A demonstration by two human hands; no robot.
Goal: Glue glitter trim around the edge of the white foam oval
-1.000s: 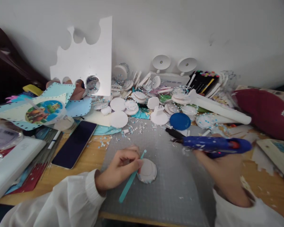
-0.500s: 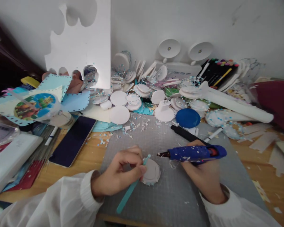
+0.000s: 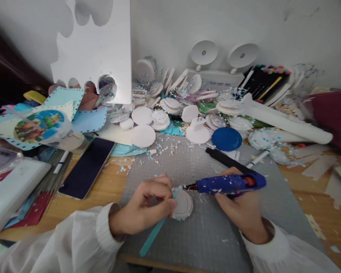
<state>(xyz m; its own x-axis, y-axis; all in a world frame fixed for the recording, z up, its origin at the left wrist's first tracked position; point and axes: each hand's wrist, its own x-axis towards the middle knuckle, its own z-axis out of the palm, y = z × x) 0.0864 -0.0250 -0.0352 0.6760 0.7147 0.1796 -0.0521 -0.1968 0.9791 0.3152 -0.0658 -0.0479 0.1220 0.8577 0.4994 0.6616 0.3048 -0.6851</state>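
Note:
My left hand [image 3: 147,204] pinches a narrow teal strip [image 3: 154,237] between thumb and fingers. One end of the strip lies along the upper left edge of a small white foam disc [image 3: 184,204]; the other end hangs down toward me. Bits of pale blue stick to the disc's rim. In my right hand [image 3: 241,212] is a blue hot glue gun [image 3: 224,184], flecked with white scraps. Its dark nozzle points left and is at the strip's upper end, just above the disc; whether it touches I cannot tell.
A grey cutting mat [image 3: 207,242] lies under my hands. Beyond it are piled white foam discs [image 3: 143,135], a blue lid [image 3: 226,138] and a black pen-like tool [image 3: 227,159]. A phone [image 3: 86,168] lies to the left, near a plastic cup [image 3: 45,127]. A twin-headed lamp [image 3: 204,53] stands at the back.
My right hand has brought the glue gun left, so its nozzle is now at the strip's upper end. The left hand keeps its pinch, almost unmoved. The view has shifted slightly.

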